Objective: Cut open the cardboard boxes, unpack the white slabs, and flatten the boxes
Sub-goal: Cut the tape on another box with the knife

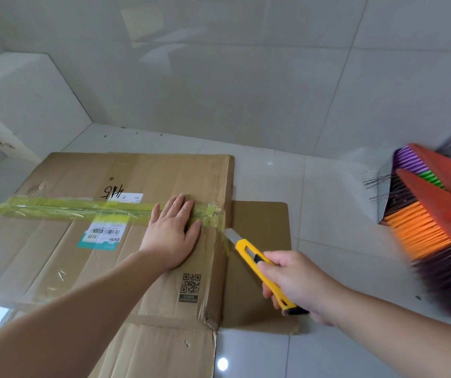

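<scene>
The right hand (pixel 296 282) is gripping a yellow utility knife (pixel 262 264), its blade tip seemingly meeting the yellowish tape (pixel 82 210) at the right edge of the cardboard box (pixel 55 255). The left hand (pixel 172 236), fingers spread flat, is pressing on the box's top beside the blade. Brooms (pixel 437 227) are leaning well right of the box.
</scene>
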